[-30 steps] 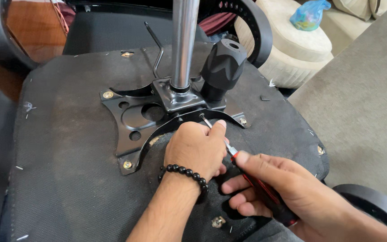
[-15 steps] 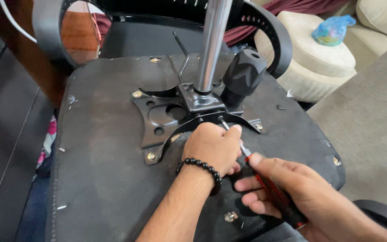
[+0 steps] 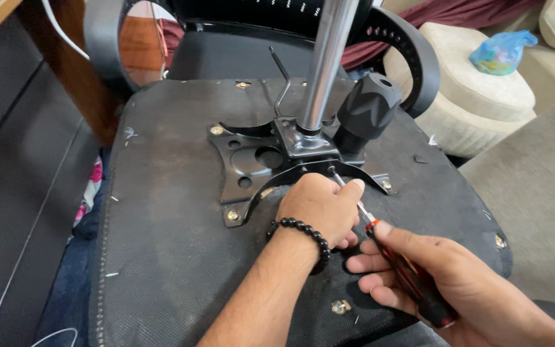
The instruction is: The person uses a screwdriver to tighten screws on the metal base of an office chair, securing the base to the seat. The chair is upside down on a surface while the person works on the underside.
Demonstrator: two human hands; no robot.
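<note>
An office chair lies upturned, its black seat underside (image 3: 168,212) facing me. A black metal mounting plate (image 3: 242,164) with brass bolts is fixed to it, and a chrome gas cylinder (image 3: 325,64) rises from the plate beside a black knob (image 3: 367,109). My right hand (image 3: 444,283) grips the red-and-black handle of a screwdriver (image 3: 406,276). Its shaft runs up-left to the plate's edge under the cylinder. My left hand (image 3: 322,209), with a black bead bracelet on the wrist, rests closed on the plate and steadies the shaft near its tip.
A curved black armrest (image 3: 412,58) stands behind the plate. A cream round ottoman (image 3: 476,103) carries a blue plastic bag (image 3: 499,51) at the right. A wooden desk leg (image 3: 65,71) is at the left, grey carpet (image 3: 541,186) at the right. A loose bolt (image 3: 340,307) sits near the seat's front.
The camera view has drifted, so the chair appears lower and further right in frame. Both hands keep the same hold on the screwdriver at the plate.
</note>
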